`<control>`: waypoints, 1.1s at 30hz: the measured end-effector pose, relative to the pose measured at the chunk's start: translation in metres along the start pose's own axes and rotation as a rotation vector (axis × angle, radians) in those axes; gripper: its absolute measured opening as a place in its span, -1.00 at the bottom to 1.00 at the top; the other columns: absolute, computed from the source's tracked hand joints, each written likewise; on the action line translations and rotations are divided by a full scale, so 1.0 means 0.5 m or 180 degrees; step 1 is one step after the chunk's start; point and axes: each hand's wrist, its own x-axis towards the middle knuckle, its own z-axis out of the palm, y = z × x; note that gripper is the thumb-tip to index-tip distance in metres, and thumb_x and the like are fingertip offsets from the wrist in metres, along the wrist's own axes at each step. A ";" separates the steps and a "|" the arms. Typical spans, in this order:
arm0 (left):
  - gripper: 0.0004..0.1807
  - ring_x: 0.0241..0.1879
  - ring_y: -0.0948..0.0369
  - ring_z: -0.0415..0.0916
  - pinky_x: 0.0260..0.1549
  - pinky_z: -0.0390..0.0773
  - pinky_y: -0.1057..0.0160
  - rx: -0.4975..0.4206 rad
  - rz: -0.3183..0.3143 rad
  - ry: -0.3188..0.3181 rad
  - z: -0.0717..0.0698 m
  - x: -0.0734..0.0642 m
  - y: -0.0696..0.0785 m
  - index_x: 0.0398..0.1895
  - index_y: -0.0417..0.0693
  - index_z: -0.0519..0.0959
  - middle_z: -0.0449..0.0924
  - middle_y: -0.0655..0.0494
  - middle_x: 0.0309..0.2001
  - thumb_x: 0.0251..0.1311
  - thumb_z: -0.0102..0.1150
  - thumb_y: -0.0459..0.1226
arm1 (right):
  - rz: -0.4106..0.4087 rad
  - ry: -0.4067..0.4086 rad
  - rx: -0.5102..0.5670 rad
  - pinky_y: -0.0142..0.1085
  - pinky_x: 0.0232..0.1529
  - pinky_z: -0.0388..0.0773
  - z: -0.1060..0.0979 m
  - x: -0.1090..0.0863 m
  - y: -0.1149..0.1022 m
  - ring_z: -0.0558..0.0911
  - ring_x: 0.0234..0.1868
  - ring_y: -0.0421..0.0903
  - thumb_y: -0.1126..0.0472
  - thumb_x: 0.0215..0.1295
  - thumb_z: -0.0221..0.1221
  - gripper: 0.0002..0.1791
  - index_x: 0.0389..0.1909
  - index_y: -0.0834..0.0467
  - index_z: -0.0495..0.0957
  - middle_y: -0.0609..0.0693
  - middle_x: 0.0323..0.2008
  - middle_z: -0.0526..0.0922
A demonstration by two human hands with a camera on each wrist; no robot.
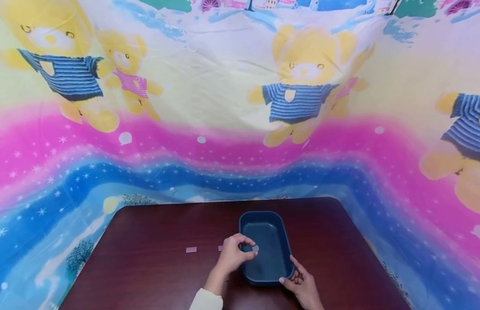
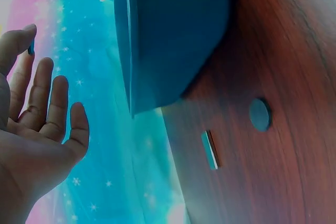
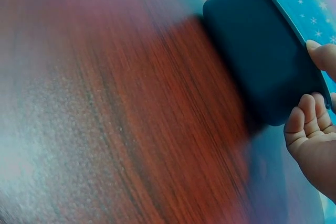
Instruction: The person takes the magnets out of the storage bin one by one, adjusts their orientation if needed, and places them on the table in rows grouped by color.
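Observation:
A deep dark-blue rectangular tray [image 1: 264, 254] with rounded corners stands on the table. Over its left side, my left hand [image 1: 233, 254] pinches a small pale round disc [image 1: 255, 248] between thumb and forefinger. In the left wrist view the disc shows nearly edge-on, and the other fingers of the left hand [image 2: 44, 114] are spread loosely. My right hand [image 1: 303, 284] grips the near right corner of the tray, thumb on the rim [image 3: 302, 32] and fingers against the outer wall. Another round disc [image 2: 260, 114] and a small rectangular tile [image 2: 210, 149] lie beside the tray.
Left of the tray, a pale rectangular tile [image 1: 191, 249] lies on the dark reddish-brown table [image 1: 154, 275]; a second small piece [image 1: 220, 248] is partly hidden by the left hand. A cloth printed with bears [image 1: 224, 86] hangs behind and around the table.

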 end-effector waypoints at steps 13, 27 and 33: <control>-0.80 -0.36 0.13 0.49 -0.44 0.44 0.31 -0.0089 0.0005 0.0303 -0.030 -0.048 -0.017 -0.44 0.00 0.67 0.55 0.27 -0.38 -0.20 0.48 -0.31 | 0.0046 0.0039 -0.0011 -0.39 -0.55 0.39 0.002 0.003 0.007 0.37 -0.58 -0.19 0.40 -0.09 0.39 -0.13 0.32 0.26 0.23 0.04 -0.51 0.35; -0.75 -0.37 0.20 0.51 -0.35 0.49 0.14 0.0111 -0.0269 0.0925 -0.091 -0.139 -0.064 -0.48 0.08 0.67 0.55 0.35 -0.43 -0.30 0.50 -0.34 | -0.0004 0.0094 -0.0009 -0.39 -0.56 0.38 0.007 0.002 0.008 0.36 -0.58 -0.19 0.41 -0.11 0.40 -0.13 0.31 0.25 0.26 0.05 -0.51 0.37; -0.75 -0.36 0.19 0.51 -0.33 0.49 0.11 0.0188 -0.0498 0.1006 -0.120 -0.173 -0.083 -0.47 0.09 0.67 0.56 0.35 -0.41 -0.29 0.51 -0.32 | -0.0080 0.0080 -0.0014 -0.40 -0.56 0.38 0.005 0.001 0.008 0.36 -0.58 -0.20 0.43 -0.08 0.38 -0.14 0.31 0.28 0.23 0.06 -0.53 0.38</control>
